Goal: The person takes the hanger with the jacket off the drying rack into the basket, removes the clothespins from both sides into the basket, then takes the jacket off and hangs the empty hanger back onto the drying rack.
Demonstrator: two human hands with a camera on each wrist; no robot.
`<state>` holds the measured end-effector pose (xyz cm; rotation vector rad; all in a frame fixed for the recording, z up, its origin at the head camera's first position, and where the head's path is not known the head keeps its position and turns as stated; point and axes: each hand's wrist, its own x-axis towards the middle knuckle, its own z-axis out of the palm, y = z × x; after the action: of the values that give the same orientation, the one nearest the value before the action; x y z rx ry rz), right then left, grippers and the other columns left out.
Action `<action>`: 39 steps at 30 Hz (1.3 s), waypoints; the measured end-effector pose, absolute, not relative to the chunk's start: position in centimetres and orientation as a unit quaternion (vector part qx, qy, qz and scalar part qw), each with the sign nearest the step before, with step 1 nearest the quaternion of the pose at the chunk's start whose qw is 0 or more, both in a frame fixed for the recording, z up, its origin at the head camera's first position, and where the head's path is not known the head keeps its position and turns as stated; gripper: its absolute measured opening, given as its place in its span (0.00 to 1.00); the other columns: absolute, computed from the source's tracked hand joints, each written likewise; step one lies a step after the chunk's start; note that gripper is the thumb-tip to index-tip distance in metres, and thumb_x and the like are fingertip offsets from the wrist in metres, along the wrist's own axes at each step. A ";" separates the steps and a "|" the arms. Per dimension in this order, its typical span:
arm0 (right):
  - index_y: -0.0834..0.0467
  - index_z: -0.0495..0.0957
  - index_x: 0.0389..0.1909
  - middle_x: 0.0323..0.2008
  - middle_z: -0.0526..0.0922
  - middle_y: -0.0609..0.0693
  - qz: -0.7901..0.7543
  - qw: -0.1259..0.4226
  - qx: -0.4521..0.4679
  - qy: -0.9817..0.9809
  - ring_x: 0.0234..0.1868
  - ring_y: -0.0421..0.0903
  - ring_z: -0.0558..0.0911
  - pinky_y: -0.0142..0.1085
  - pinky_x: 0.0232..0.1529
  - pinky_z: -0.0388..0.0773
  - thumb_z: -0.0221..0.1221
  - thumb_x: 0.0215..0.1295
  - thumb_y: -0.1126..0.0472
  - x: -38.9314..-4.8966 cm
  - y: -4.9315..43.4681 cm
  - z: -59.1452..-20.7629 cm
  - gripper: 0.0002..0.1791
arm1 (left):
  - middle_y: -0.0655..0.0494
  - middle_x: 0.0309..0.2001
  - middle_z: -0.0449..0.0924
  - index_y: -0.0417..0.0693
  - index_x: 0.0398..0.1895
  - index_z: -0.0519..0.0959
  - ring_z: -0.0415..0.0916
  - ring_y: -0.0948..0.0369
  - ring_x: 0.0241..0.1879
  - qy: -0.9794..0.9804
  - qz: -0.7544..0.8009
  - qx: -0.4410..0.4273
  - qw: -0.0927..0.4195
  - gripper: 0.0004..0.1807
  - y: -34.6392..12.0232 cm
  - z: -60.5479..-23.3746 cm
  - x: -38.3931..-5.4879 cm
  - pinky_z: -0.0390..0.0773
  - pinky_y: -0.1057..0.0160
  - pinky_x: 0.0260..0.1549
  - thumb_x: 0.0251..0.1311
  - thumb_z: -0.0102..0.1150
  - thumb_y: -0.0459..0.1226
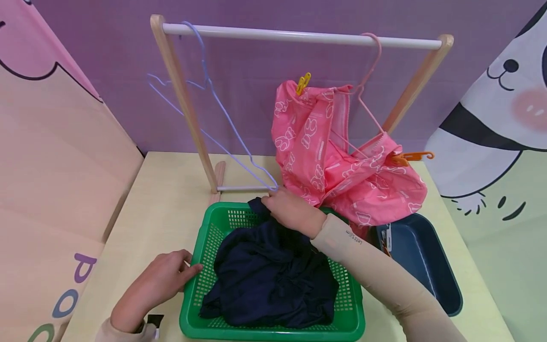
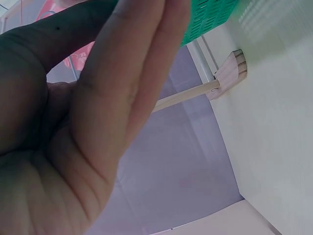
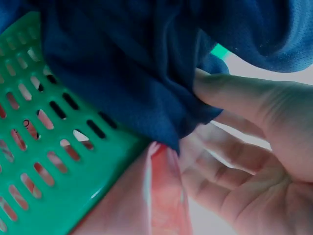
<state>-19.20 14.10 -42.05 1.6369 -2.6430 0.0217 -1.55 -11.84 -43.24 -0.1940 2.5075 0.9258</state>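
Note:
A dark navy garment lies crumpled in a green plastic basket. At the basket's far side, my right hand pinches a piece of that cloth between thumb and fingers, as the right wrist view shows. My left hand holds the basket's left rim, thumb over the edge. Just above the right hand is the lower end of an empty blue hanger, hooked on the white rail. The left wrist view shows mostly the left palm and fingers.
To the right a pink printed garment hangs on a pink hanger, with a yellow clip and an orange clip. A dark blue tray stands below it. Wooden posts support the rail.

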 end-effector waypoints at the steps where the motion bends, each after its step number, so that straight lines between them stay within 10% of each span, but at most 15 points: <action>1: 0.61 0.81 0.39 0.34 0.81 0.54 0.010 0.022 0.531 -0.847 0.35 0.50 0.81 0.40 0.43 0.81 0.67 0.63 0.66 -19.2 14.1 -42.0 0.06 | 0.55 0.27 0.80 0.32 0.43 0.77 0.78 0.61 0.23 0.911 0.335 -0.072 0.228 0.15 -11.8 -43.2 -1.6 0.79 0.59 0.26 0.69 0.61 0.39; 20: 0.56 0.81 0.43 0.36 0.77 0.48 0.069 0.056 0.603 -0.792 0.35 0.42 0.75 0.25 0.38 0.77 0.70 0.60 0.62 -10.0 20.0 -36.2 0.11 | 0.55 0.26 0.80 0.31 0.44 0.78 0.78 0.61 0.22 0.911 0.344 -0.068 0.219 0.15 -11.9 -43.3 -1.4 0.78 0.59 0.27 0.67 0.62 0.38; 31: 0.50 0.80 0.50 0.42 0.77 0.40 0.109 -0.132 0.675 -0.718 0.42 0.32 0.73 0.14 0.46 0.69 0.71 0.61 0.53 -4.9 23.4 -33.7 0.18 | 0.54 0.27 0.81 0.31 0.44 0.78 0.79 0.60 0.22 0.907 0.350 -0.067 0.224 0.15 -11.7 -43.4 -1.5 0.79 0.59 0.27 0.67 0.62 0.38; 39: 0.49 0.82 0.40 0.36 0.77 0.43 -0.072 0.028 0.654 -0.753 0.34 0.39 0.74 0.22 0.32 0.73 0.66 0.66 0.62 -7.3 20.2 -38.0 0.06 | 0.54 0.27 0.81 0.32 0.42 0.78 0.79 0.60 0.22 0.909 0.352 -0.062 0.216 0.13 -11.8 -43.3 -1.4 0.78 0.59 0.26 0.67 0.62 0.37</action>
<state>-7.34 20.22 -38.02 2.0172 -2.3241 -0.2216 -1.38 -11.83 -43.33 -0.1724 2.5178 0.9741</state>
